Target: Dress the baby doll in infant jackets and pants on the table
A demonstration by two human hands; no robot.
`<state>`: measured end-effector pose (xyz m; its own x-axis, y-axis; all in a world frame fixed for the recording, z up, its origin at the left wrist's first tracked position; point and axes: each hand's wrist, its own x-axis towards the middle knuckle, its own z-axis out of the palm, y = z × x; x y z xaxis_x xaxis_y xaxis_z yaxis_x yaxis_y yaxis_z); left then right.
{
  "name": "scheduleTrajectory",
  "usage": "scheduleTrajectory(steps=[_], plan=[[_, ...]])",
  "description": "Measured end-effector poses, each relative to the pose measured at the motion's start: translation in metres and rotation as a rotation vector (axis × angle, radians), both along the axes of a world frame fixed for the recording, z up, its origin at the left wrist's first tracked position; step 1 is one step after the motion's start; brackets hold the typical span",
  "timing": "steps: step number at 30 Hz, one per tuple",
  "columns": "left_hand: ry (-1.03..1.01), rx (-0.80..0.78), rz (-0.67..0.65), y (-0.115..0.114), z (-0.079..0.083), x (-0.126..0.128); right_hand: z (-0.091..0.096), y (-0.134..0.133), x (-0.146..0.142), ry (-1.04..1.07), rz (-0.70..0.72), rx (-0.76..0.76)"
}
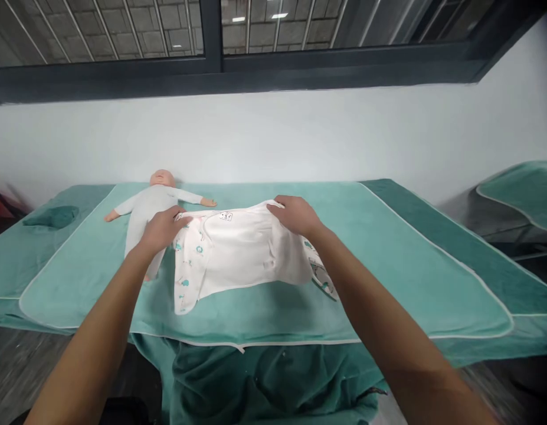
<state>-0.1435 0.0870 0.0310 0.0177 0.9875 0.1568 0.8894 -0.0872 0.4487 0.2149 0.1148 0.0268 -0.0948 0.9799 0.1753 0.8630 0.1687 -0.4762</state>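
Note:
A white baby garment (238, 254) with small green prints hangs spread between my hands, just over the green bed cover. My left hand (164, 227) pinches its upper left corner. My right hand (295, 213) grips the upper edge toward the right, its fingers closed on the cloth. A printed flap of the garment hangs partly behind my right forearm. Behind my left hand a baby doll (149, 206) in a pale suit lies on its back, arms spread; my left hand and arm hide part of its body.
The light green cover (388, 283) spreads over the bed, with darker green cloth (273, 378) hanging at the front. A small green pillow (52, 216) lies at the left. A white wall and a barred window stand behind. Another green-covered surface (525, 189) is at the right.

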Motion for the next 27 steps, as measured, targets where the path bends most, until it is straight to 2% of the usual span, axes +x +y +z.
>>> scheduleTrajectory(steps=[3,5,6,8,10,12,15,18,23,27], plan=[[0.104,0.025,0.103,0.048,-0.03,0.015,-0.029,0.032,-0.022,-0.199,-0.116,-0.002],[0.153,0.145,0.103,0.064,-0.061,0.036,-0.058,0.044,-0.044,-0.258,-0.091,0.103],[0.146,0.187,0.046,0.066,-0.078,0.05,-0.073,0.048,-0.056,-0.254,-0.023,0.167],[0.079,0.176,-0.094,0.064,-0.114,0.08,-0.103,0.05,-0.081,-0.153,0.14,0.181],[0.028,0.107,-0.162,0.057,-0.144,0.106,-0.128,0.05,-0.103,-0.055,0.148,0.091],[0.048,0.08,-0.175,0.054,-0.164,0.122,-0.144,0.05,-0.117,-0.021,0.079,0.032],[0.137,0.071,-0.134,0.061,-0.172,0.124,-0.154,0.052,-0.121,-0.035,0.065,0.066],[0.215,0.041,-0.092,0.079,-0.165,0.111,-0.155,0.059,-0.11,-0.088,0.124,0.107],[0.347,0.087,-0.139,0.105,-0.157,0.093,-0.151,0.09,-0.081,-0.212,0.003,0.146],[0.359,0.116,-0.16,0.113,-0.163,0.088,-0.157,0.109,-0.063,-0.064,-0.03,0.08]])
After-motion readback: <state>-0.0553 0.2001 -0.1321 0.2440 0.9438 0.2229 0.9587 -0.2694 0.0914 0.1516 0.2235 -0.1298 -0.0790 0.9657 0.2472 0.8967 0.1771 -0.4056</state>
